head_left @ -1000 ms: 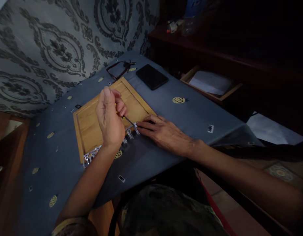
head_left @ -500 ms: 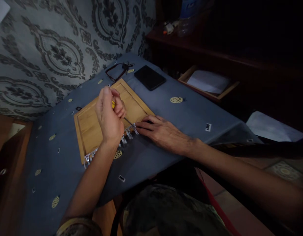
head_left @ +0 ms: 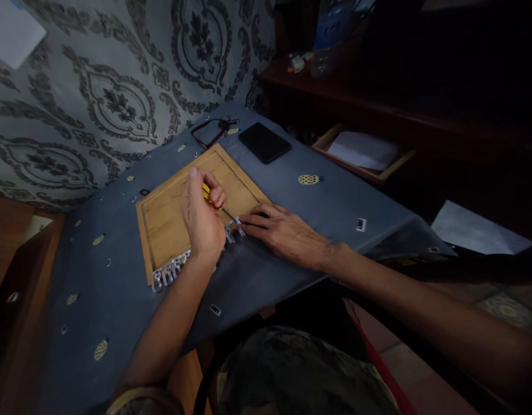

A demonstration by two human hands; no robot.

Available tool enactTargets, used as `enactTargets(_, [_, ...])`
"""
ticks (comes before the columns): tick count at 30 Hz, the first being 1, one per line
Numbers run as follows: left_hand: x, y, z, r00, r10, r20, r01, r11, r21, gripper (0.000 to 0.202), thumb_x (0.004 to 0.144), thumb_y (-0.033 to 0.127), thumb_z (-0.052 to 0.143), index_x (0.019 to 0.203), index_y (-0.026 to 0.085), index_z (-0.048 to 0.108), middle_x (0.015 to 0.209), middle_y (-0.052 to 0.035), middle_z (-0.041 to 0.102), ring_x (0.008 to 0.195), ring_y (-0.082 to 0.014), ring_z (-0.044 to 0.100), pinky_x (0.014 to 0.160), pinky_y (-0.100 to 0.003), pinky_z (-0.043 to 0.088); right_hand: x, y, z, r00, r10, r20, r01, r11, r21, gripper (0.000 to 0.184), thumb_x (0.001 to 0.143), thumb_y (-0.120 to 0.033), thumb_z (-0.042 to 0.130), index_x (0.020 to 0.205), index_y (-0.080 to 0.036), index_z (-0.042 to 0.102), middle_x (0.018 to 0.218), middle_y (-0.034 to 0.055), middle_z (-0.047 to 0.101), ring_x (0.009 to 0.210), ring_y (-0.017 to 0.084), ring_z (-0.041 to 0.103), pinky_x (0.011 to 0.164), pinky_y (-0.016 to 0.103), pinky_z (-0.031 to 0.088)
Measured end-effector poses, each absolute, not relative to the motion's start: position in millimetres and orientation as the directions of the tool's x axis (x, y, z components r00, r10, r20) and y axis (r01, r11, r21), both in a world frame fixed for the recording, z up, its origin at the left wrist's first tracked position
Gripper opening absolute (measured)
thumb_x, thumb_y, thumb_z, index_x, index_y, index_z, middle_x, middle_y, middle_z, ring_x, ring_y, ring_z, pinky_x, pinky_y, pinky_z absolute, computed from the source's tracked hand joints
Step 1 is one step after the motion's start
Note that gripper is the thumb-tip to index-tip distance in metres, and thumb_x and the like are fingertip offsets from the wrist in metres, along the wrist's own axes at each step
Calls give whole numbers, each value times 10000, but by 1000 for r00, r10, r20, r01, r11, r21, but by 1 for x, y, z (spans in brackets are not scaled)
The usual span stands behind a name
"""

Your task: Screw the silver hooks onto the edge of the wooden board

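Screwdriver [head_left: 220, 207] in L hand [head_left: 203, 222], R hand [head_left: 287, 233] flat

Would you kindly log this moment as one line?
left hand: grips screwdriver, tip at hook strip | right hand: open, flat beside strip | strip: along wooden board edge

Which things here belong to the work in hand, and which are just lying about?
In use: left hand gripping the screwdriver; right hand flat, fingertips at the metal hook rail; wooden board.

Lying about: glasses; black phone; open drawer with paper.
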State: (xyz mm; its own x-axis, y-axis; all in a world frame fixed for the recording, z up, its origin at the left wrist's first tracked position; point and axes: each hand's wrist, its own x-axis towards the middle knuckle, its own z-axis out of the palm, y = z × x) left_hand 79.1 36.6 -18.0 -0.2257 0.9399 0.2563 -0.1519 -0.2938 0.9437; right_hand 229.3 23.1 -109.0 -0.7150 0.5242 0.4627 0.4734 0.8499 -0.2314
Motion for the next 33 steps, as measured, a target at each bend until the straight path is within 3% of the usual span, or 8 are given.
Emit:
enactTargets(9, [86, 47, -12, -180, 964, 195, -242, -235, 941, 520, 1034, 420, 464, 584, 207, 312, 509, 72, 158, 430, -81, 127, 425, -224, 144, 230, 22, -107, -711, 520, 472, 476, 851, -221, 365, 977, -93, 514, 1307, -148, 662, 1297, 106, 726, 1160, 284, 565, 913, 442, 524])
enactTargets(13, [84, 45, -7, -190, 964, 188, -280, -236, 930, 511, 1002, 396, 521, 572, 204, 320, 494, 80, 170, 408, -72, 126, 411, -218, 148, 230, 23, -107, -713, 517, 473, 478, 853, -211, 352, 971, -89, 519, 1284, -140, 671, 1310, 106, 721, 1139, 284, 563, 893, 427, 515])
enactTargets(19, [75, 33, 2, -246, 944, 218, -299, -288, 910, 434, 1012, 248, 396, 582, 200, 364, 494, 69, 186, 407, -85, 138, 422, -234, 151, 231, 22, -107, -712, 529, 462, 482, 847, -227, 370, 971, -100, 536, 1316, -160, 652, 1344, 90, 708, 1165, 286, 552, 926, 428, 504])
enactTargets(33, [75, 36, -11, -264, 943, 201, -315, -282, 906, 427, 1014, 249, 400, 591, 198, 365, 505, 71, 201, 423, -80, 165, 428, -209, 181, 230, 23, -109, -720, 528, 451, 483, 847, -221, 383, 970, -98, 547, 1337, -160, 638, 1373, 87, 691, 1191, 297, 537, 945, 460, 517])
